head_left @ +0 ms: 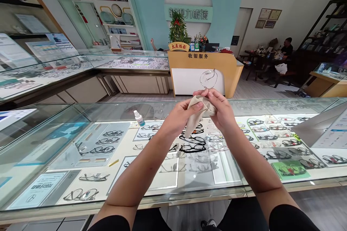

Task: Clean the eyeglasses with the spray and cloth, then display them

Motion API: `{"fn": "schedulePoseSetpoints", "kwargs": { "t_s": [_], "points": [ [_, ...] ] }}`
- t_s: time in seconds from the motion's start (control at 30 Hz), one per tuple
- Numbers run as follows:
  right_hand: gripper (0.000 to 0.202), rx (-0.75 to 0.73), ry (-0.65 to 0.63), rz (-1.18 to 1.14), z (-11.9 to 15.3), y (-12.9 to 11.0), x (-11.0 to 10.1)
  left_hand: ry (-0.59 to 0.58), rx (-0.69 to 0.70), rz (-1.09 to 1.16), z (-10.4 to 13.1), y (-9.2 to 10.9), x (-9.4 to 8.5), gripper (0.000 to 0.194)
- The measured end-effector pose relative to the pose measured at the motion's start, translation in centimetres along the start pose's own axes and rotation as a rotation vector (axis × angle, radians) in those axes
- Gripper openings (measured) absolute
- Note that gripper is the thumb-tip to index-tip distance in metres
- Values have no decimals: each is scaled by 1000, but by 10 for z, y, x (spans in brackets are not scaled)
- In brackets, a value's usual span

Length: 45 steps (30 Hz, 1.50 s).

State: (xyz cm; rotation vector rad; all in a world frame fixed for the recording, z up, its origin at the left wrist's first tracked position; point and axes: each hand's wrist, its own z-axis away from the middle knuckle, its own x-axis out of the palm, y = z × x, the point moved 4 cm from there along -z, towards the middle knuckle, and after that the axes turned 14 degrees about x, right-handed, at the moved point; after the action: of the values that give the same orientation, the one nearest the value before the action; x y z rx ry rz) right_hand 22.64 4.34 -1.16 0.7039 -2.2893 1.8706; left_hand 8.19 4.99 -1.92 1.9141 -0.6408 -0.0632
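- I see the glass-topped table (151, 199) filling the near view, passing under both arms from 9 to 3 o'clock.
- Beyond it, at 12 o'clock from the hands, I have the wooden service desk (230, 68), well apart.
- Rows of display frames (193, 148) lie under the glass, from 8 round to 4 o'clock; the forearms (148, 162) cover some of them from me.
- The leafy plant (179, 30) shows at the desk, between 11 and 12.
- A white placard (322, 126) is on the table at 3 o'clock, hiding part of that end.
- My left hand (179, 114) comes up from 7 o'clock, fingers closed on the cloth, thumb pressed on top.
- My right hand (224, 113) comes from 5 o'clock, fingertips pinched narrow on the thin frame of the glasses.
- The cloth (193, 117) is bunched between the hands, one corner hanging toward 6.
- The glasses (208, 79) are held up above the table, long axis near upright, one round lens pointing to 12. The lower part goes into the cloth, so I can't tell how the temples lie.
- A spray bottle (139, 118) stands on the table at 9, clear of both hands.
- A small yellow strip (114, 162) lies at 8 o'clock.
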Motion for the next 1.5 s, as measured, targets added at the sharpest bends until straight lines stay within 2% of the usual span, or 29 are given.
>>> {"fn": "schedulePoseSetpoints", "kwargs": {
  "t_s": [0.27,0.47,0.57,0.7,1.0,1.1,1.27,1.5],
  "points": [
    [31,32,-73,26,0,2,5,92,-51,19,0,-3,-6,57],
    [33,77,-81,62,0,3,4,12,-69,-63,1,1,-5,64],
    [33,82,-101,60,0,3,5,-7,-33,-59,1,1,-3,62],
    [32,90,-110,28,-1,7,7,36,32,-6,1,-2,1,60],
    [35,119,-44,-38,-1,19,8,224,149,74,5,-20,9,62],
    [34,125,-44,-56,0,18,11,254,190,82,6,-23,10,60],
    [29,91,-84,-65,3,15,17,274,235,91,6,-23,11,59],
    [35,72,-73,-15,7,15,22,307,295,1,10,-18,11,59]
  ]
}}
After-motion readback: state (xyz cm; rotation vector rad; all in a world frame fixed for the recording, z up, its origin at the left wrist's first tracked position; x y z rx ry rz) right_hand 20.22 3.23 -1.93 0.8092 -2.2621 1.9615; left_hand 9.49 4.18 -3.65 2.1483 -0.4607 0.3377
